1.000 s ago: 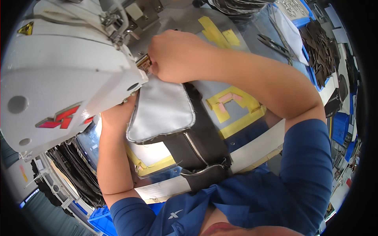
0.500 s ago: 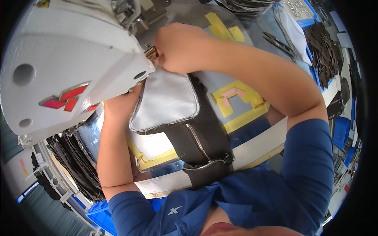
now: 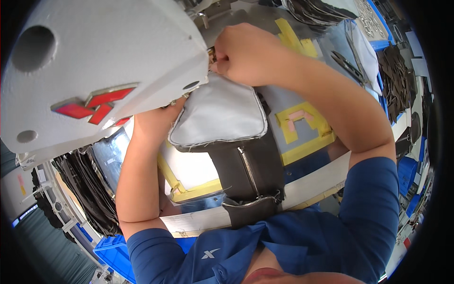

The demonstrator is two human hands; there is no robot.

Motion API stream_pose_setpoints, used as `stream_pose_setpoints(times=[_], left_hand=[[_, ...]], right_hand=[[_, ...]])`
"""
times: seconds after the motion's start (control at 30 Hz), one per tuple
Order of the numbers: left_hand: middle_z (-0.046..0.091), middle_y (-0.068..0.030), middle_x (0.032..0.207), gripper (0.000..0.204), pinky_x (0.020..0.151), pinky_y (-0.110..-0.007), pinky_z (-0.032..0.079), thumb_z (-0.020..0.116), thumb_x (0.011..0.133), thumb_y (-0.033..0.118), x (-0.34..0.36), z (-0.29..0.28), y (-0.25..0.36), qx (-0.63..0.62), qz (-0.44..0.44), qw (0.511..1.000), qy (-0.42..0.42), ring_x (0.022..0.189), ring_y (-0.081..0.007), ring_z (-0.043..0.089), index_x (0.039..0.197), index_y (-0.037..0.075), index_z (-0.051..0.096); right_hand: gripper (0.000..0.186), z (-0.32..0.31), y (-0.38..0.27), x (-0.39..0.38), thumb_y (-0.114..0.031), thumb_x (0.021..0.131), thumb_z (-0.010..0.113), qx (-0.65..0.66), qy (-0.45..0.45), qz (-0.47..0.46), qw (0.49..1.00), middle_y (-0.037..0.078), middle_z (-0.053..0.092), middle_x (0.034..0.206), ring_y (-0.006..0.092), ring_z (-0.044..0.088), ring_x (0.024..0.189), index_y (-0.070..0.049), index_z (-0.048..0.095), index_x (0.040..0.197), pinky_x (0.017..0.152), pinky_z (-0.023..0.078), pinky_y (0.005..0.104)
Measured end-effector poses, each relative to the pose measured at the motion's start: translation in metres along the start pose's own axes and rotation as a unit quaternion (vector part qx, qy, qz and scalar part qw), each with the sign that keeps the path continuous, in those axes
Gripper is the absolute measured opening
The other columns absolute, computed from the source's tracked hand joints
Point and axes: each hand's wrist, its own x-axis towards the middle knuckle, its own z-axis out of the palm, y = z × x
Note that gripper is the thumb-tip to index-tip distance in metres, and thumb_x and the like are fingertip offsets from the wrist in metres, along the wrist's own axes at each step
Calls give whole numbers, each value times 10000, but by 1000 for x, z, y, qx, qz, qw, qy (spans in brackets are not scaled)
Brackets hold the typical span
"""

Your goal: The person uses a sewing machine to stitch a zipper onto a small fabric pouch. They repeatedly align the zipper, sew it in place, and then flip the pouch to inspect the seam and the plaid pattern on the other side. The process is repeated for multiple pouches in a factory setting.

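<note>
A black fabric bag piece [image 3: 231, 174] with two silver zippers and a silver-grey lined panel [image 3: 220, 111] lies under the head of a white sewing machine [image 3: 104, 57]. My right hand [image 3: 246, 54] is closed at the panel's far end beside the machine's needle area; its fingertips are bent inward against the work, and what exactly they grip is hidden. My left hand [image 3: 168, 113] reaches in at the panel's left edge under the machine head, its fingers hidden behind the housing and the work.
Yellow-taped templates [image 3: 298, 151] surround the work. Scissors [image 3: 345, 64] lie at the right, near blue trays [image 3: 385, 23] and brown cut pieces [image 3: 395, 80]. Stacked black fabric pieces [image 3: 82, 189] are at the left, a blue bin [image 3: 111, 255] below.
In the view, the machine head appears larger, and both my hands and the bag's silver panel have shifted rightward, my right hand also upward. My right hand stays closed at the far end.
</note>
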Motion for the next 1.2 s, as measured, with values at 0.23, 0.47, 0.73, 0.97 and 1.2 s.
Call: stream_pose_setpoints(times=[0.23, 0.47, 0.73, 0.97, 1.2], left_hand=[[799, -124, 964, 258, 790, -377, 582, 862, 859, 113, 1, 3, -3, -5, 30, 999, 14, 852, -271, 746, 1095, 28, 802], [781, -133, 948, 251, 770, -391, 562, 823, 900, 140, -1, 3, -12, -15, 3, 1000, -3, 830, -289, 718, 1128, 41, 790], [798, -94, 1000, 270, 806, -356, 582, 868, 841, 74, -2, 10, -11, -53, -5, 999, 11, 883, -227, 745, 1100, 42, 799], [785, -104, 1170, 366, 910, -364, 574, 814, 941, 228, -7, 7, -5, -36, -133, 989, -58, 1075, -242, 741, 1280, 100, 761], [775, -95, 1205, 301, 943, -378, 568, 774, 975, 190, -7, 0, 7, -30, -159, 980, -119, 1140, -257, 726, 1266, 113, 754]], right_hand=[[288, -3, 1, 1, -243, 897, 719, 5, -9, -16, 1000, 243, 768, 942, 445, 750, 981, 29, 794, 956, 850, 606, 520], [244, 8, 10, 10, -231, 848, 773, 10, 36, -62, 997, 214, 718, 782, 435, 707, 796, 11, 754, 827, 715, 541, 507], [249, 9, 17, 12, -209, 860, 710, -4, 23, -72, 997, 253, 748, 889, 450, 737, 924, 33, 766, 870, 824, 585, 519], [212, 15, 20, 12, -194, 823, 704, 43, 44, -56, 997, 244, 739, 864, 452, 723, 891, 8, 762, 853, 811, 574, 522], [208, 22, 36, 12, -198, 814, 743, 27, 84, -96, 991, 236, 722, 787, 441, 719, 817, 7, 749, 782, 743, 563, 515]])
